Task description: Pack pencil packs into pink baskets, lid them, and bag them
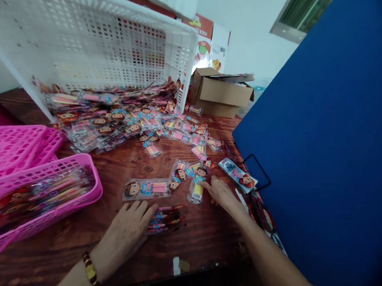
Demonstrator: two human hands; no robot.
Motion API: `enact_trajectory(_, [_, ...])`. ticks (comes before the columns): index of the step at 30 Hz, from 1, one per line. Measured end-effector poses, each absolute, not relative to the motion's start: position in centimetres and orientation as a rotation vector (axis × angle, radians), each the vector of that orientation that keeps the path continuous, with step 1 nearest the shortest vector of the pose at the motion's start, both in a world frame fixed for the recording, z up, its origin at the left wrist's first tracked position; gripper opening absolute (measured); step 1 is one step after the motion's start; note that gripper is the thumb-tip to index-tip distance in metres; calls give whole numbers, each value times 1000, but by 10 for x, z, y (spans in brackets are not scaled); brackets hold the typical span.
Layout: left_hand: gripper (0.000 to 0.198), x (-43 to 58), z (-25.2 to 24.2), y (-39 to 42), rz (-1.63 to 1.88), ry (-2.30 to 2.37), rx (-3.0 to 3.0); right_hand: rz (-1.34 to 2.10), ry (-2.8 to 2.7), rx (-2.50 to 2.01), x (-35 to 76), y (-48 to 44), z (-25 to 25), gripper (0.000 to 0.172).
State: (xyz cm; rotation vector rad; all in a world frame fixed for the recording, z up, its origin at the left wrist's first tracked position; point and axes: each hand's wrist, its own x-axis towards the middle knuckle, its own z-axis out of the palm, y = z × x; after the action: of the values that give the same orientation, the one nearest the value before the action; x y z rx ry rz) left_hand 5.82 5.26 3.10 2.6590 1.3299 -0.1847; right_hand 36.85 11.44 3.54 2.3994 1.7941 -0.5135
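My left hand [128,226] rests palm down at the near side of the table, its fingers curled over the left end of a small stack of clear stick packets [167,220]. Just above its fingertips lies a flat packet [149,188] with a cartoon head and pink sticks. To the right, my right hand [220,191] has its index finger stretched onto the edge of a packet with yellow sticks [197,191]; its other fingers sit apart, partly hidden. Another packet [179,174] overlaps beside that one. A loose pile of similar packets [125,119] spreads farther back.
A white perforated crate [189,67] lies tipped behind the pile. Pink baskets [94,176] stand at left, one filled with packets. At right are a blue panel [320,144], a bundled packet stack [238,174], red-handled scissors [264,213] and a black wire frame [262,169]. A cardboard box [223,94] stands behind.
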Motion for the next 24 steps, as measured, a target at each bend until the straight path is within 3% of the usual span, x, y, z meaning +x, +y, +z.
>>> enact_trajectory(5, [60,56,25,52,-127,1322,2695,-286,2209,2096,370,97,55,38])
enact_trajectory(8, [59,54,22,51,-92,1321,2714,-325,2651,1495,362,104,53,62])
enact_trajectory(10, [58,54,23,51,-91,1313,2713,-276,2710,1309,355,111,48,66])
enact_trajectory(15, [57,56,25,50,-95,1330,2697,-307,2517,1519,362,124,40,28])
enact_trajectory(21, [55,57,22,52,-81,1318,2708,-716,2407,2103,365,150,30,17])
enact_trajectory(24, [57,56,21,51,-80,1319,2715,-756,2609,2055,340,164,25,13])
